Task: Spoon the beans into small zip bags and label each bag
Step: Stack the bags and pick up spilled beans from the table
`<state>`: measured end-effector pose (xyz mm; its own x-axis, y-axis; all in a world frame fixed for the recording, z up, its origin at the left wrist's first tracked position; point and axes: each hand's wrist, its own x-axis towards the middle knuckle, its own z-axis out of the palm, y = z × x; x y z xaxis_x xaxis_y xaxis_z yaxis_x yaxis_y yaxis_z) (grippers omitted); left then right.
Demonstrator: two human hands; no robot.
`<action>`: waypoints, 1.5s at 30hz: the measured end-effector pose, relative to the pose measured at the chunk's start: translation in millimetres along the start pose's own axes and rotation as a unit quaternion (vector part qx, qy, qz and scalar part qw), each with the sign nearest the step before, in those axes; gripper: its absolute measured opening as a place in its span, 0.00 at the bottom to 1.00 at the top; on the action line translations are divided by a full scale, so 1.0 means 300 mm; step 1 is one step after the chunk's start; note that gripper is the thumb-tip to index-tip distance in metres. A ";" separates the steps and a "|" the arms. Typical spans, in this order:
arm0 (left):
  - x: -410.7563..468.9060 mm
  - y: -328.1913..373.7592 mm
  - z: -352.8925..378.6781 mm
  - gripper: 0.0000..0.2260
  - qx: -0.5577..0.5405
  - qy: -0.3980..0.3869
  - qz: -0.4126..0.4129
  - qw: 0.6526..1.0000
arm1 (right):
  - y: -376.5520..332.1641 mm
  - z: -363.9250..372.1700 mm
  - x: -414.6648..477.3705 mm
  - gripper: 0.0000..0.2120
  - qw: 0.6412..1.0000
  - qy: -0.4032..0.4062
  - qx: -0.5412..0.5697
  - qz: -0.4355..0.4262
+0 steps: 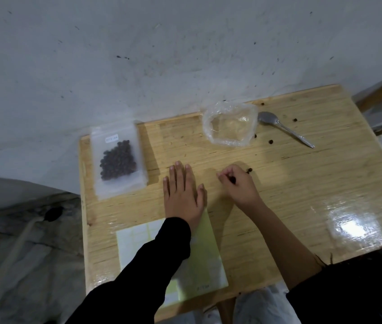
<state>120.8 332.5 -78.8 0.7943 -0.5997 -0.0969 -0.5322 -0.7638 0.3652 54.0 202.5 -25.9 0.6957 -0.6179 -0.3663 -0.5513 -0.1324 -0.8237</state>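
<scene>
We're looking down on one pale wooden table [290, 195] set against a grey wall. At centre frame our left hand [183, 192] lies flat on the wood, fingers spread, released and gripping nothing. Just right of it, our right hand [238, 183] is curled, fingertips pinched on what looks like a small dark bean, with one more loose dark bean [250, 170] touching the table beside the knuckles. Left of centre lies one sealed clear zip bag [118, 163] filled with dark beans and carrying one small white label. Toward the upper middle sits one crumpled clear plastic bag [229, 123], open and looking empty. Just right of it rests one metal spoon [283, 128], with about five stray beans scattered around it. At lower centre, one pale yellow label sheet [205, 265] lies under our left sleeve.
</scene>
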 end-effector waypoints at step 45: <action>0.098 0.269 0.091 0.30 0.010 0.019 -0.046 0.999 | 0.152 -0.282 0.126 0.05 0.985 -0.096 -0.073 -0.127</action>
<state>93.2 246.5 -77.5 0.8500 -0.5184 -0.0935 -0.4625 -0.8194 0.3386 16.5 107.6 -40.7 0.8864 -0.3944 -0.2423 -0.3980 -0.3821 -0.8340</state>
